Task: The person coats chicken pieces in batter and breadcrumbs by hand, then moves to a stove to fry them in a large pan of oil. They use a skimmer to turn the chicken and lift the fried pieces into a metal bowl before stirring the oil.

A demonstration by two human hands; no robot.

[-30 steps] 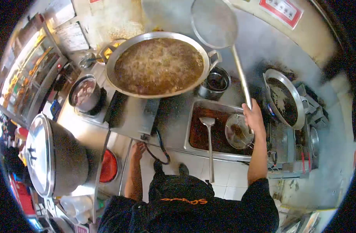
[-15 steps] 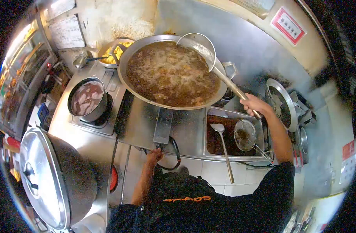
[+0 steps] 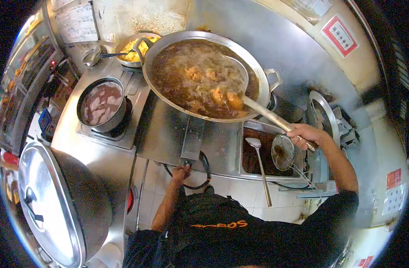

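My right hand (image 3: 306, 136) is wrapped round the handle of a long-handled skimmer (image 3: 269, 111), near its end. The skimmer's round head lies in the bubbling brown oil of a large wok (image 3: 262, 82), mostly under the foam. Golden-brown fried pieces (image 3: 227, 97) show at the surface close to it. Low at the stove front, my left hand (image 3: 181, 173) has its fingers closed on a small dark knob (image 3: 186, 163) at the end of a metal box. A black hose (image 3: 208, 166) curves beside it; the fingers partly hide the knob.
A pot of reddish liquid (image 3: 101, 102) stands on the left burner, with a big lidded pot (image 3: 52, 205) nearer me. Behind is a pan of yellow food (image 3: 133, 56). At right, a spatula (image 3: 260, 167) and a wire strainer (image 3: 283, 152) rest across a sunken tray (image 3: 253, 172).
The skimmer's head has gone down from above the wok's far rim into the oil. My right hand has moved right and slightly lower. Fried pieces now show more clearly. My left hand stays put.
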